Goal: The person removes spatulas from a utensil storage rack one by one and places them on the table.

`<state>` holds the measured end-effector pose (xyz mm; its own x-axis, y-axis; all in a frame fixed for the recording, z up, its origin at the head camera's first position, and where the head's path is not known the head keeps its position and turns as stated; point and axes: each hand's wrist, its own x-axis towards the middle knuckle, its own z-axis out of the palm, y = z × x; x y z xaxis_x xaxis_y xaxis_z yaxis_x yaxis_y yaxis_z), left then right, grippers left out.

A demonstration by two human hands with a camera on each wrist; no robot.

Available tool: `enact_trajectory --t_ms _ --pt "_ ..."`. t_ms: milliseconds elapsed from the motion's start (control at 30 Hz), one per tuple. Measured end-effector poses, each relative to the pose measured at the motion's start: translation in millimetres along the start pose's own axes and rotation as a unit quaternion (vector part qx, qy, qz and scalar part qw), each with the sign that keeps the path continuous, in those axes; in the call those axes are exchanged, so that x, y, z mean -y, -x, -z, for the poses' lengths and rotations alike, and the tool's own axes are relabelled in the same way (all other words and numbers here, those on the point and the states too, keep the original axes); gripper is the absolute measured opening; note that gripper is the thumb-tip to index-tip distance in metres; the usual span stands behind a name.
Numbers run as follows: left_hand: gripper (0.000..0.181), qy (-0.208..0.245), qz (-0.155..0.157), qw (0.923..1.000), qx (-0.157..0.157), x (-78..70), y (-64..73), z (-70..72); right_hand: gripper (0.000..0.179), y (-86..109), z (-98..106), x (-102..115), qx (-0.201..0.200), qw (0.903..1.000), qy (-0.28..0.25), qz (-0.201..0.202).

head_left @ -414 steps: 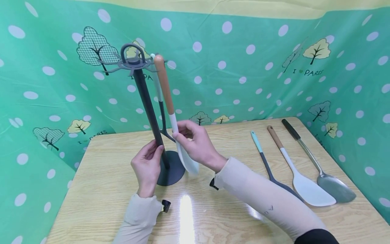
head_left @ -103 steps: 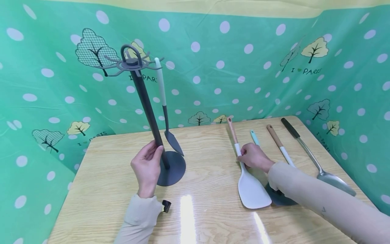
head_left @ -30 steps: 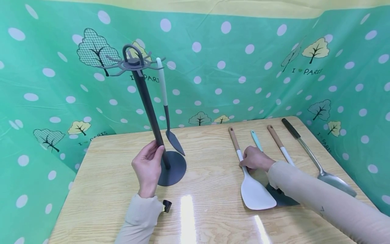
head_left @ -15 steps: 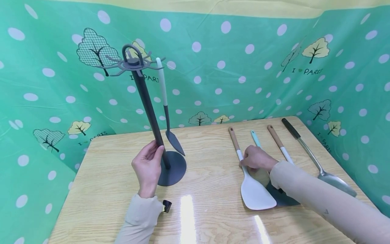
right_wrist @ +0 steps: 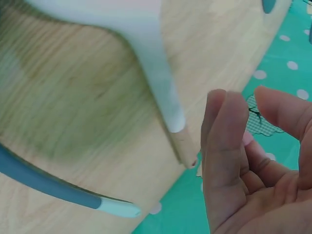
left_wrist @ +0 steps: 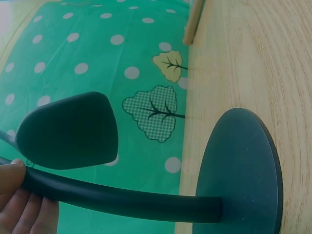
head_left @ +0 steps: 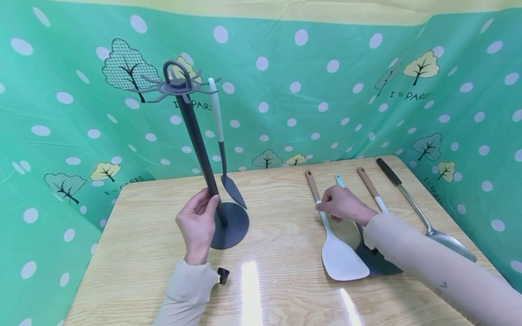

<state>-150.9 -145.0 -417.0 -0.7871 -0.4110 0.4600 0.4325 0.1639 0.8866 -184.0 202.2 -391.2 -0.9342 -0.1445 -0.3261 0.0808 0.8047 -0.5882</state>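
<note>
My left hand [head_left: 197, 226] pinches the black pole [head_left: 195, 140] of an upright utensil rack, low down above its round base [head_left: 232, 233]. From one hook hangs a dark turner [head_left: 234, 191] with a pale green handle; its blade [left_wrist: 68, 131] fills much of the left wrist view. My right hand [head_left: 344, 206] is just above the neck of a white spatula [head_left: 343, 260] with a wooden handle, lying on the table. In the right wrist view, that hand [right_wrist: 263, 170] has thumb and fingers apart with nothing between them, and the spatula's white neck [right_wrist: 161, 73] lies beside it.
Right of the white spatula lies a dark turner [head_left: 377, 262] with a teal handle, partly under my right arm. Beyond it are a second wooden-handled spatula [head_left: 369, 183] and a metal turner [head_left: 450, 244] with a black handle. A dotted green curtain [head_left: 281, 122] stands behind the table.
Earlier my right hand held the white spatula at the rack, then laid it at the right. In the last half second the fingers have parted from it and risen slightly. My left hand stays put.
</note>
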Motion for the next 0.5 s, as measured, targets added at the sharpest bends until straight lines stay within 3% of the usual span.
enact_trajectory --t_ms 167,400,500 --pt "0.029 -0.006 0.002 1.0000 0.001 -2.2 0.2 0.1 0.024 -0.3 0 7 -0.024 0.9992 -0.012 0.031" --pt "0.027 -0.010 -0.004 0.9999 0.002 -23.8 2.5 -1.7 0.024 2.2 -5 23 -0.063 0.9941 -0.037 0.081" --pt "0.027 -0.013 -0.008 0.9999 0.004 -26.6 3.0 -2.1 0.022 4.9 -8 31 -0.073 0.9901 -0.054 0.108"
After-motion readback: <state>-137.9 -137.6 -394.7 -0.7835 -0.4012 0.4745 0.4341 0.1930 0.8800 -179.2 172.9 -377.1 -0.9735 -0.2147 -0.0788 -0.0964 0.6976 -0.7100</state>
